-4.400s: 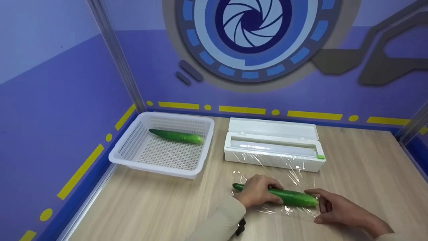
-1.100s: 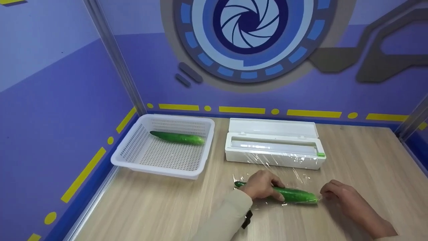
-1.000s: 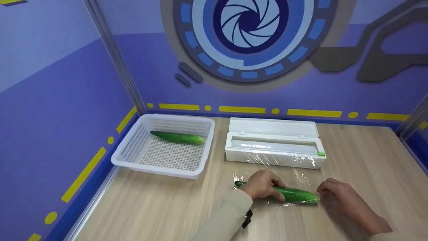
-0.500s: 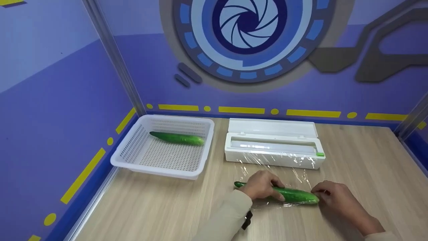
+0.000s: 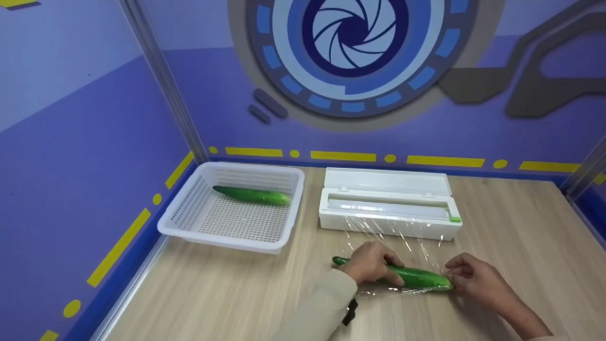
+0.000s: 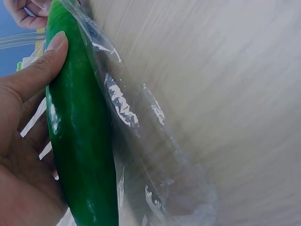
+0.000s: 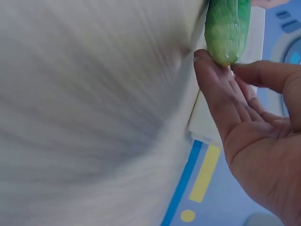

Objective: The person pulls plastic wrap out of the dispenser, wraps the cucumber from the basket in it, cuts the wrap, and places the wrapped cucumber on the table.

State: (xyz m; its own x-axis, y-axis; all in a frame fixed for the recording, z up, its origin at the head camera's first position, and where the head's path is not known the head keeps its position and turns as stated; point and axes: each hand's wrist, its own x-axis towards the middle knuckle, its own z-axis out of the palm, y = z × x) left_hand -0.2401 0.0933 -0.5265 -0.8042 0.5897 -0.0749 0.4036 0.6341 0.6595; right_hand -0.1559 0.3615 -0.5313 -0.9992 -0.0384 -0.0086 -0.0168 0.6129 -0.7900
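A green cucumber (image 5: 419, 278) lies crosswise on a sheet of cling film (image 6: 122, 108) near the front of the table. My left hand (image 5: 371, 263) grips its darker half from above, the thumb lying along the near side in the left wrist view. At the paler end is my right hand (image 5: 483, 282), its thumb and fingertips pinching film right at the cucumber's tip (image 7: 226, 52). Shiny folds of film run along the near side of the cucumber. The sheet still stretches back to the roll in the white dispenser box (image 5: 388, 227).
Behind the hands, the dispenser's lid (image 5: 388, 180) stands raised, and a green piece (image 5: 455, 219) sits at its right end. A white perforated basket (image 5: 227, 239) at the left holds another cucumber (image 5: 253, 195). Blue printed panels (image 5: 199, 104) border the table at the back and left.
The right hand's fingers, spread wide around the cucumber's end at first, have drawn together at its tip. Film there has gathered closer against the cucumber. The left hand keeps its hold.
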